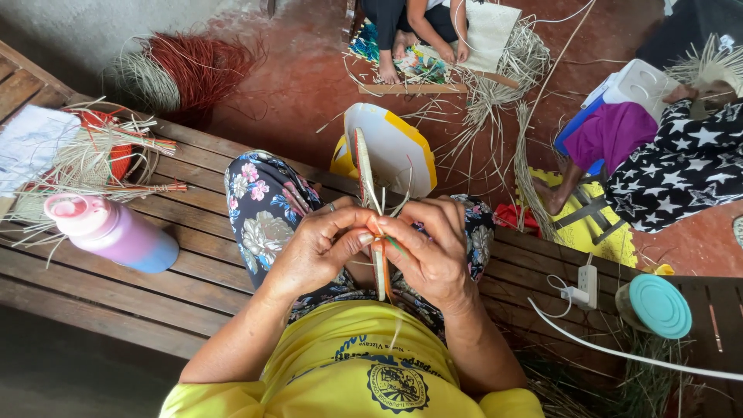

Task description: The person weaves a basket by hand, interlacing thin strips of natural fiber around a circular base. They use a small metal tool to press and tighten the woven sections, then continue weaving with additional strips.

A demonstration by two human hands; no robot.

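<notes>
red-brown earthen floor (309, 85) all around, strewn with loose pale straw, with a slatted wooden bench (116, 286) running across the lower part of the view. seated on that bench, legs in flowered cloth, yellow shirt below. left hand (313, 248) curled nearly shut, thumb and forefinger pinched on a narrow woven strip (379, 267) held upright and edge-on between both hands. right hand (433, 251) likewise closed, fingers folded over, thumb pressed against the same strip from the other side, fingertips of the two hands almost touching at an orange-and-green part of the weave. strip rising from the lap, just in front of the chest, up to a flat woven piece (391, 151) in white and yellow, standing on edge beyond the knees. cannot tell how firmly either hand presses. on the bench to the left, a pink-and-blue bottle (112, 232) lying on its side, near a bundle of dyed straw (93, 159) and a red basket. to the right, a jar with a teal lid (658, 306), beside a white plug and cable (584, 290). farther off on the floor, one person sitting at a mat with bare feet showing, another in star-printed cloth (681, 170) beside a purple garment, well apart from the bench.
</notes>
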